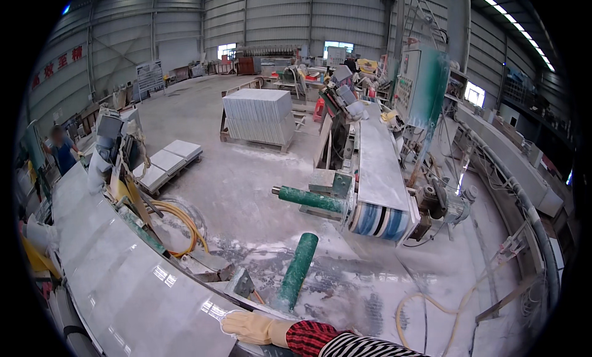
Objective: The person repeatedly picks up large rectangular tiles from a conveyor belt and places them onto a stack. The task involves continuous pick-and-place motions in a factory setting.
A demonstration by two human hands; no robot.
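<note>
My right hand (pixel 248 327), in a pale cream rubber glove, reaches in from the lower edge. A red-and-black checked cuff and a black-and-white striped sleeve cover the forearm. Its fingers lie stretched against the near edge of a glossy pale stone slab (pixel 179 314); the fingertips are partly hard to make out. This slab is part of a long row of slabs (pixel 105 246) curving away to the left. My left hand is not in view. Just beyond the glove, a green cylinder (pixel 299 267) stands out from the slab line.
A belt conveyor (pixel 379 166) with a blue-striped end roller stands ahead right, beside a green control cabinet (pixel 425 86). Yellow hoses (pixel 185 224) lie on the wet floor. Stacked slabs (pixel 259 116) stand farther back. Another person (pixel 63 153) is at far left.
</note>
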